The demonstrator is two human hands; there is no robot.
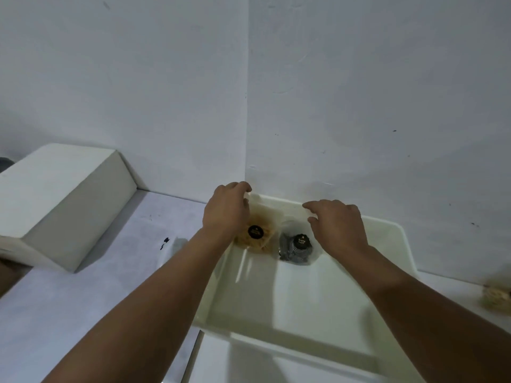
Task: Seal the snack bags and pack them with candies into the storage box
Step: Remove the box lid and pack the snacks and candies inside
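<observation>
1. Cream plastic storage box [309,308] sits at the bench's far corner; 2 snack bags lie at its far wall.
2. Left hand [225,210] covers the tan bag [255,234], fingers curled; grip undeterminable.
3. Right hand [336,223] hovers open, nearer the dark bag [296,247].

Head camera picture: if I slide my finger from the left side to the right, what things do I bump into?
White block → left hand → tan snack bag → dark snack bag → right hand → tan snack pack at the edge.

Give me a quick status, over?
Left hand on tan snack bag; right hand open over dark bag. Both inside storage box. Nothing blocking.
</observation>
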